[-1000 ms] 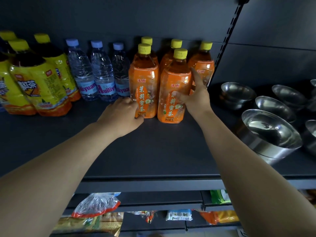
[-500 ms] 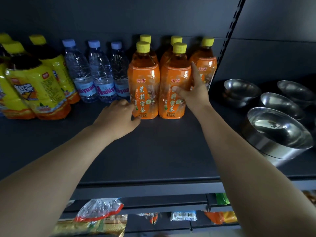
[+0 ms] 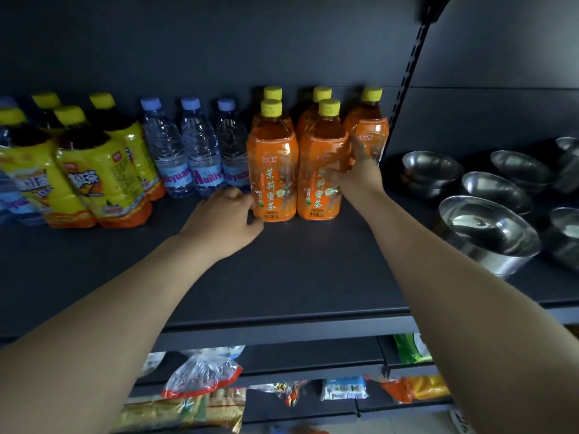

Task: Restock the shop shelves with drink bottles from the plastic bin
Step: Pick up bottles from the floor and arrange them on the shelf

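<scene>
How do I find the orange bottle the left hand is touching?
On the dark shelf, find the orange tea bottles between the water bottles and steel bowls. Yours is the front left bottle, beside the water, left hand at its base; the right hand holds the front right bottle.

A shop: dark metal shelving (image 3: 282, 277) with a slotted upright (image 3: 407, 98) carries rows of drink bottles (image 3: 272, 170) at centre and left, steel bowls (image 3: 488, 227) at right, packaged snacks (image 3: 200, 377) on lower shelves.
</scene>
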A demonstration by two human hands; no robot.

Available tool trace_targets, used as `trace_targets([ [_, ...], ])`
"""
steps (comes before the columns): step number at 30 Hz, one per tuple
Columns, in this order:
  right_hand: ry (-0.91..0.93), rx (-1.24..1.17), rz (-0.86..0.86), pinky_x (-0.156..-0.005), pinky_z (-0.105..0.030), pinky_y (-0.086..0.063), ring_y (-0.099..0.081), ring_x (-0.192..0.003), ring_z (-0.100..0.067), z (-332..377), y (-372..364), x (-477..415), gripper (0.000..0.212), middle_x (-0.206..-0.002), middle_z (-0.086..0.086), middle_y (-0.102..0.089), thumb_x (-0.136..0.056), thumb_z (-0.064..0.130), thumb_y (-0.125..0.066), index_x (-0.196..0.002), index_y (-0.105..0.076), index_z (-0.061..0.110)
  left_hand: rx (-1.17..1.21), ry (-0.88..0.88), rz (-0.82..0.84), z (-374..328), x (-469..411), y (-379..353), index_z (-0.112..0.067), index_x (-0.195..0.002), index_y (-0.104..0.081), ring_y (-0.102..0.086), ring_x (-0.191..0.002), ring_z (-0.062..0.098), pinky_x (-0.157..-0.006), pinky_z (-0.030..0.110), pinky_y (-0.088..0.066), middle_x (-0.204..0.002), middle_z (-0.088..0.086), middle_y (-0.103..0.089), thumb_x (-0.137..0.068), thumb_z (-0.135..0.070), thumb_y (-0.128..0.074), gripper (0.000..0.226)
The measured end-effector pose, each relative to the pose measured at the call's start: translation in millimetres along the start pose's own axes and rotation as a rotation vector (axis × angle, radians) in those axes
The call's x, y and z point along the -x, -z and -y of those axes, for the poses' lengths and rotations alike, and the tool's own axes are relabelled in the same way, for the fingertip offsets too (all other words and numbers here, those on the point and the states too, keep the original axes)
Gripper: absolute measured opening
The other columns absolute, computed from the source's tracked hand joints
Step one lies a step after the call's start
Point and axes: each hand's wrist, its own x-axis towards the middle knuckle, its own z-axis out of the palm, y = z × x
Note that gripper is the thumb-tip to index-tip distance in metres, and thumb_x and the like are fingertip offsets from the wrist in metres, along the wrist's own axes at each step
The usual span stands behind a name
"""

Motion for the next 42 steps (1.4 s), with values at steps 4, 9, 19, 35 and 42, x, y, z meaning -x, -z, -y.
trace_targets([
  [4,-0.059,0.028,0.028,-0.078,-0.026,-0.048,-0.058,-0.111,-0.021,5.3,11.1,22.5,0.053,-0.121,0.000,-0.061,-0.086,0.035,-0.065,-0.133,-0.046,0.018,0.000,-0.003,-0.015,-0.8,14.7,16.9,-0.014,-0.122,-0.052,-0.043,-0.120,0.022,-0.096,0.037,-0.040,-0.129,0.005,-0.049,-0.093,-0.042,-0.044,0.041],
  [9,-0.059,0.142,0.069,-0.061,-0.019,-0.040,-0.060,-0.103,-0.019,20.2,32.4,71.4,0.037,-0.112,0.000,-0.064,-0.090,0.038,-0.059,-0.121,-0.057,0.018,0.007,-0.009,-0.027,-7.4,42.6,42.1,-0.013,-0.123,-0.052,-0.044,-0.119,0.023,-0.096,0.038,-0.042,-0.128,0.006,-0.049,-0.093,-0.043,-0.043,0.044],
  [19,-0.075,0.114,0.085,-0.086,-0.025,-0.037,-0.052,-0.120,-0.023,61.7,91.6,165.2,0.042,-0.132,-0.007,-0.056,-0.090,0.026,-0.061,-0.129,-0.053,0.011,0.032,-0.018,-0.060,-35.2,109.4,82.7,-0.011,-0.114,-0.057,-0.048,-0.113,0.024,-0.087,0.035,-0.042,-0.122,0.006,-0.052,-0.091,-0.039,-0.048,0.036],
  [35,0.182,0.627,0.396,-0.103,-0.044,-0.039,-0.038,-0.129,-0.032,25.6,177.8,275.0,0.058,-0.143,-0.013,-0.039,-0.093,0.033,-0.053,-0.143,-0.034,0.011,-0.021,0.172,-0.113,-127.1,251.4,76.2,-0.010,-0.123,-0.053,-0.042,-0.121,0.029,-0.095,0.041,-0.040,-0.129,0.011,-0.049,-0.093,-0.036,-0.046,0.040],
  [42,0.272,0.901,0.499,-0.113,-0.049,-0.024,-0.019,-0.142,-0.028,6.7,181.7,329.9,0.066,-0.155,-0.007,-0.021,-0.093,0.040,-0.052,-0.148,-0.024,0.016,-0.075,0.220,-0.070,-149.0,311.5,52.4,-0.009,-0.123,-0.053,-0.043,-0.120,0.030,-0.093,0.039,-0.041,-0.127,0.012,-0.050,-0.093,-0.034,-0.047,0.040],
])
